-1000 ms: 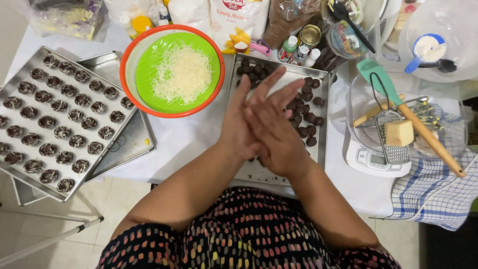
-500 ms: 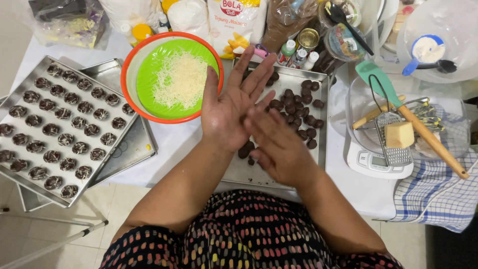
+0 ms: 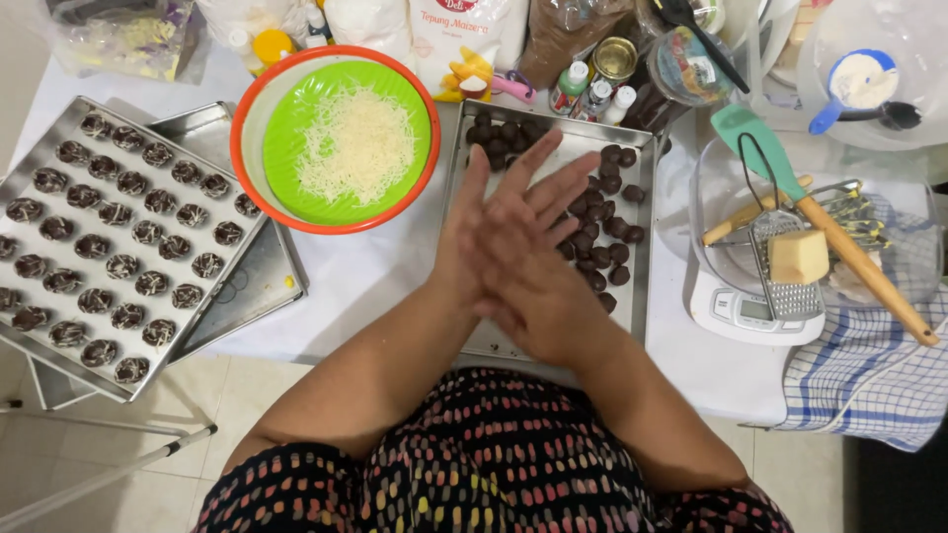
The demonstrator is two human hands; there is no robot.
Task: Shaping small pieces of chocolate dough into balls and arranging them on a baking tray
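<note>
Dark brown balls (image 3: 602,232) cover part of the steel tray (image 3: 642,296) mid-table; near-left area bare. Left hand (image 3: 472,237) and right hand (image 3: 528,262) pressed palm to palm over it, fingers flat; whatever sits between them is hidden. Far-left tray (image 3: 30,341) looks done: neat rows of drizzled pieces (image 3: 118,227). Green bowl (image 3: 257,128) of shredded cheese (image 3: 357,143) sits between the trays. My read: batch partly rolled.

Right hand (image 3: 528,259) flat atop left hand (image 3: 472,237), palms pressed together, fingers extended and splayed, pointing up-right. Both forearms bare, converging from near table edge.
</note>
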